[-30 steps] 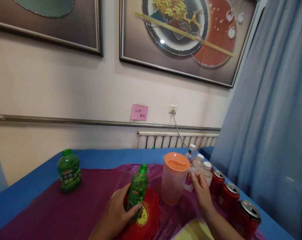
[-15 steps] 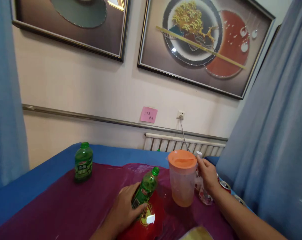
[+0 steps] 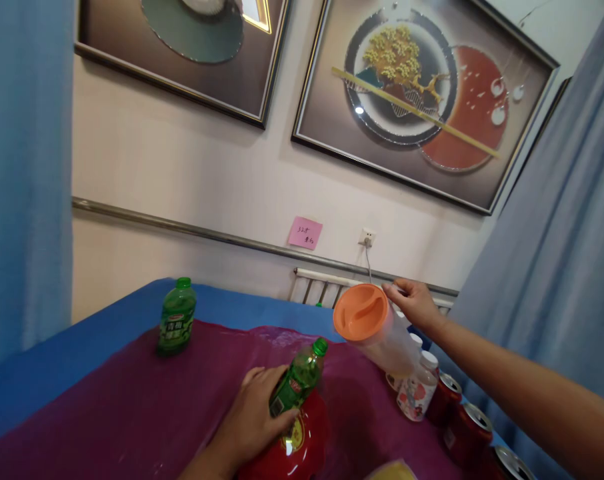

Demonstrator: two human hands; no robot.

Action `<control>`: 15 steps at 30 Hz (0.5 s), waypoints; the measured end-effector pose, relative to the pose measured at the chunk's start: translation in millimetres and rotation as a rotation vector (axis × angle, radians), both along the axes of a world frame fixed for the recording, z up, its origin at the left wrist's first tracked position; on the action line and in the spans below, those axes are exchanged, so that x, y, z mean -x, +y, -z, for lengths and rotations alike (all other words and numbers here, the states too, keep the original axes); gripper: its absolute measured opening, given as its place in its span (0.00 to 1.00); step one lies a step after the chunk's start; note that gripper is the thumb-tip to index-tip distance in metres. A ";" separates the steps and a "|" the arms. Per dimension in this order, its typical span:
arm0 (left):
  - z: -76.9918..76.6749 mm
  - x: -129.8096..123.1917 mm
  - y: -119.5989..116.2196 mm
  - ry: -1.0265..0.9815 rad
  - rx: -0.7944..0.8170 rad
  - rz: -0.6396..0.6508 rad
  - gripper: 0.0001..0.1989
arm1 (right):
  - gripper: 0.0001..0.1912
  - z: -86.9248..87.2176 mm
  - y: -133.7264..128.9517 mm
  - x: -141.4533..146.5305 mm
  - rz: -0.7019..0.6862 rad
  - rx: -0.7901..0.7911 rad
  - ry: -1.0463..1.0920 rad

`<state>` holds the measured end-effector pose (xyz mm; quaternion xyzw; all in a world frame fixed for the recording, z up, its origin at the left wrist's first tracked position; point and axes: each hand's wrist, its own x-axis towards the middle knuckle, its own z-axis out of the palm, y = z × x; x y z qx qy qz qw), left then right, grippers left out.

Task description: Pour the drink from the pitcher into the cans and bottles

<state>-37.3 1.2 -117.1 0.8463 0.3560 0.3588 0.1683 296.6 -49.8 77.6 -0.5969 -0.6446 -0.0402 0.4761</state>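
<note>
My left hand (image 3: 257, 410) is wrapped round a small green plastic bottle (image 3: 302, 375), uncapped and tilted to the right over a red basin-like dish (image 3: 309, 447) with a gold emblem. My right hand (image 3: 415, 303) grips the handle of a translucent pitcher (image 3: 389, 347) with an orange lid (image 3: 362, 313). The pitcher leans left, its lid side toward the green bottle's mouth but apart from it. Pale liquid shows low in the pitcher. The handle itself is mostly hidden by my fingers.
A larger green bottle (image 3: 177, 320) stands at the left on the purple sheet (image 3: 147, 400). White-capped bottles (image 3: 418, 387) and several dark red cans (image 3: 468, 433) line the right side. A yellowish item (image 3: 393, 471) shows at the bottom edge. Blue curtains (image 3: 557, 267) hang at the right.
My right hand has raised the pitcher and tipped it from upright to the left. The left hand keeps its hold on the green bottle. The view has shifted slightly.
</note>
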 end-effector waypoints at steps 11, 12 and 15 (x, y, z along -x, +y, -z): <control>5.9 2.1 -0.8 -0.017 0.017 0.022 0.32 | 0.25 -10.9 7.4 10.2 -0.032 0.051 -0.192; 6.1 2.1 -1.0 -0.007 0.021 0.029 0.32 | 0.25 -11.6 7.8 11.4 -0.036 0.048 -0.201; 5.3 1.9 -2.8 0.026 0.021 0.046 0.32 | 0.26 -13.7 9.3 14.9 -0.046 0.044 -0.223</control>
